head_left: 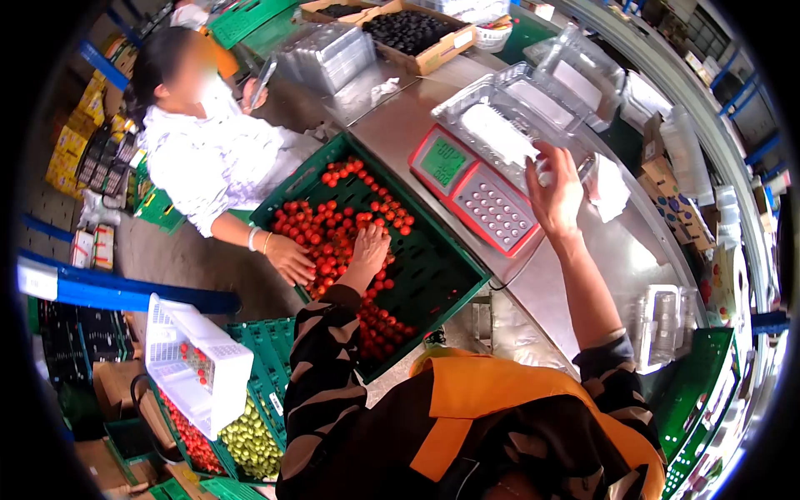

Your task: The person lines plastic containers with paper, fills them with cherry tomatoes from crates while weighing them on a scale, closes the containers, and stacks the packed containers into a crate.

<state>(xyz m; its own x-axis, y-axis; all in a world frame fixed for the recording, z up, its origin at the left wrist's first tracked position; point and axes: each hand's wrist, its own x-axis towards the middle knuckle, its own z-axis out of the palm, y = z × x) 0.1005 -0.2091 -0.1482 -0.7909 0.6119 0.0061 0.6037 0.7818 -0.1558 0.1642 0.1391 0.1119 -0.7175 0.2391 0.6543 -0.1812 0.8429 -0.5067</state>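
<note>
My left hand reaches into a green crate, its fingers closed together around cherry tomatoes; the grip is partly hidden by the hand's back. Over the far side of the red-framed scale, my right hand is raised with curled fingers and a gap between thumb and forefinger. Just beyond its fingertips a clear plastic tray sits on the scale. The scale's green display is lit. Another person's hand rests at the crate's left side, by the tomatoes.
A co-worker stands left of the crate, holding a phone. Stacked clear trays and a box of dark fruit stand on the metal table. A white basket tilts over crates of red and green fruit.
</note>
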